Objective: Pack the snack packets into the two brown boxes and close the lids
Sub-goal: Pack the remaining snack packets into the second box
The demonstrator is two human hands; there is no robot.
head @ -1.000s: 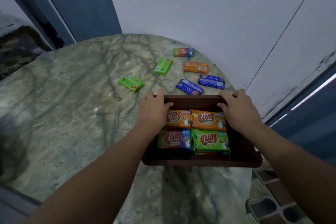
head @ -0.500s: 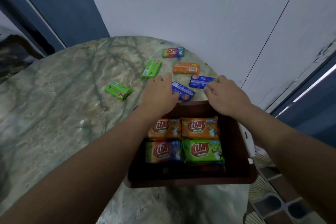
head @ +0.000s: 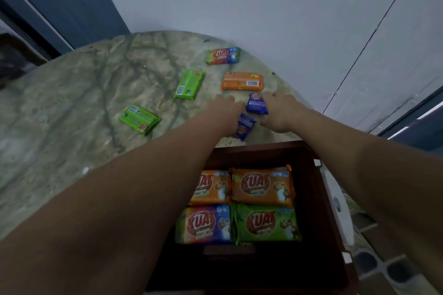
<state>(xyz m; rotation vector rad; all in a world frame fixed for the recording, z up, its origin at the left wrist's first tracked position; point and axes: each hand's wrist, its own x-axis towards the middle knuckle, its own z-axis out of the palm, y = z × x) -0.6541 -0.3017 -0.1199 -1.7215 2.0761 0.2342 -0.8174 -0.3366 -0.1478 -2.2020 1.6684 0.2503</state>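
Observation:
A brown box [head: 314, 175] stands open at the table's near right edge. Inside it lie two orange packets [head: 262, 185], a multicoloured one [head: 203, 223] and a green one [head: 267, 223]. Beyond the box, my left hand [head: 226, 108] curls down over the near blue packet [head: 245, 127], whose right end sticks out under the wrist. My right hand [head: 280, 112] grips the right end of the far blue packet [head: 257, 103], which looks tilted. Loose on the table are two green packets [head: 189, 84] [head: 139, 119], an orange packet [head: 242, 81] and a multicoloured packet [head: 223, 56].
The round marble table [head: 72, 103] stretches away to the left. A white wall rises right behind the packets. A white object [head: 340, 213] sits against the box's right side, with tiled floor [head: 383, 268] below the table edge.
Both hands left the box's far rim and reached forward onto the two blue packets. The view dropped closer over the box.

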